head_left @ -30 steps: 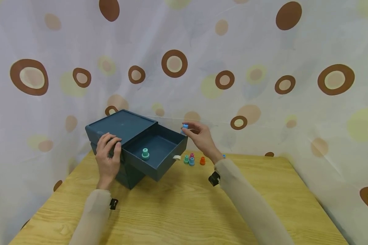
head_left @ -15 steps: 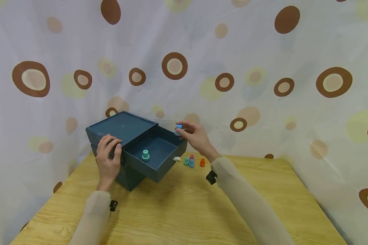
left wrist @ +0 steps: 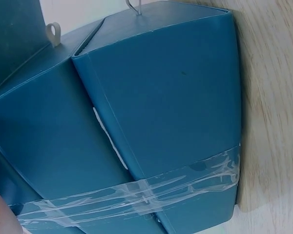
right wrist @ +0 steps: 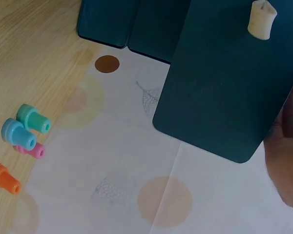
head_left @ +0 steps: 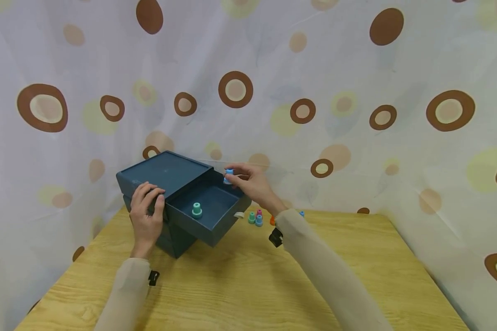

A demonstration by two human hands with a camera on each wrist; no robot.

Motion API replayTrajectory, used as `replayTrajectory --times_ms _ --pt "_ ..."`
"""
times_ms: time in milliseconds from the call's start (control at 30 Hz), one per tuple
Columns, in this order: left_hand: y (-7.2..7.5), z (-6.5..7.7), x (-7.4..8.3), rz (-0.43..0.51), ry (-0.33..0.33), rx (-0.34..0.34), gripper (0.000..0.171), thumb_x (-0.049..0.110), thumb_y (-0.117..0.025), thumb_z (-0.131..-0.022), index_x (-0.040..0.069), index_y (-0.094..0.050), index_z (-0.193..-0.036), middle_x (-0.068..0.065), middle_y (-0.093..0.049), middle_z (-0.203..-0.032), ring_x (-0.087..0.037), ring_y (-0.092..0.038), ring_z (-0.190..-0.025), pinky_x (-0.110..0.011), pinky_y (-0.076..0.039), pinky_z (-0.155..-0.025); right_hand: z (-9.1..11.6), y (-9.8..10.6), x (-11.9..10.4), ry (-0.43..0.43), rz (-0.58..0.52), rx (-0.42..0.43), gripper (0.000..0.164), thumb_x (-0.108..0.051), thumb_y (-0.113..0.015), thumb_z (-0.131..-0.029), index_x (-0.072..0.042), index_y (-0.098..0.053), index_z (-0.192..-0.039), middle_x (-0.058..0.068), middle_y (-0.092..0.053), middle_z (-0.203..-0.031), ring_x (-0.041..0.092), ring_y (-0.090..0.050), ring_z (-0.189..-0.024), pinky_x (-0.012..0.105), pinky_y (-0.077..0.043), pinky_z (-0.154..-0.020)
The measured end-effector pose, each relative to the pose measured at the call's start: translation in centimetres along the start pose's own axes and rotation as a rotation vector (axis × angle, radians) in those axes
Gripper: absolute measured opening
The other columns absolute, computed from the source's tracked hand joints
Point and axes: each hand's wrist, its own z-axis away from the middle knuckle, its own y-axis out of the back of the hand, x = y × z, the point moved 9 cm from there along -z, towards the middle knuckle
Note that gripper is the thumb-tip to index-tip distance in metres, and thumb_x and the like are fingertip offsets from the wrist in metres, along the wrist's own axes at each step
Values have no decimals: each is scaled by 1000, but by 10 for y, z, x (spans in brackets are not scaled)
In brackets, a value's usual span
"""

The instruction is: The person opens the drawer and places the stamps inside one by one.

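A dark blue drawer cabinet (head_left: 165, 172) stands at the left of the table, its top drawer (head_left: 213, 230) pulled out. My left hand (head_left: 146, 218) rests on the cabinet's near side and top edge, fingers bent over the edge. In the left wrist view, the cabinet side (left wrist: 161, 107) fills most of the picture, banded with clear tape. My right hand (head_left: 252, 184) pinches a light blue stepped peg (head_left: 228, 176) between thumb and fingers over the drawer's far corner. A mint green peg (head_left: 196, 210) stands upright inside the drawer near its left wall.
Behind the drawer, a green peg (head_left: 251, 217), a blue peg (head_left: 258, 220), a pink peg (right wrist: 36, 151) and an orange peg (right wrist: 6, 179) stand on the wooden table (head_left: 248, 285). A pale loop handle (head_left: 239, 214) juts from the drawer front. A patterned sheet (head_left: 356, 151) hangs behind.
My right hand has moved left with the light blue peg, from beyond the drawer's front corner to over its inside. My left hand stays on the cabinet.
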Motion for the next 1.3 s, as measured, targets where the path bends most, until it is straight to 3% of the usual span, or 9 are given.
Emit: replayTrajectory --times_ms 233,367,633,1033,1300 --pt "0 -2 0 4 -5 2 16 11 -64 -89 5 -75 -98 -17 -65 -113 -33 -50 -127 -50 -31 -114 -6 -13 -6 40 83 -22 29 -20 -66 -94 -11 -68 -121 9 -72 -108 28 -67 -93 28 -53 -71" --pt "0 -1 0 -1 -1 2 16 11 -64 -89 5 -75 -98 -18 -65 -113 -33 -51 -126 -50 -31 -113 -8 -20 -3 18 134 -49 27 -20 -67 -93 -14 -70 -119 5 -73 -104 19 -68 -89 27 -51 -70" --pt "2 -1 0 -13 15 1 16 12 -64 -90 6 -75 -98 -16 -66 -113 -31 -50 -127 -49 -31 -114 -12 -30 0 -54 210 -173 32 -20 -69 -91 -8 -70 -121 5 -68 -114 17 -69 -99 30 -57 -80" --pt "-1 0 1 -6 16 -7 17 14 -63 -90 6 -75 -99 -16 -65 -113 -31 -50 -128 -49 -31 -114 -20 -53 4 -48 385 -372 31 -14 -68 -91 -6 -67 -121 4 -71 -115 15 -67 -106 27 -54 -91" --pt "-1 -1 0 5 4 -6 16 13 -64 -90 6 -75 -99 -17 -65 -113 -32 -50 -128 -49 -32 -114 -22 -61 3 -35 434 -430 25 -8 -68 -91 -7 -70 -116 5 -71 -114 14 -68 -104 24 -54 -90"
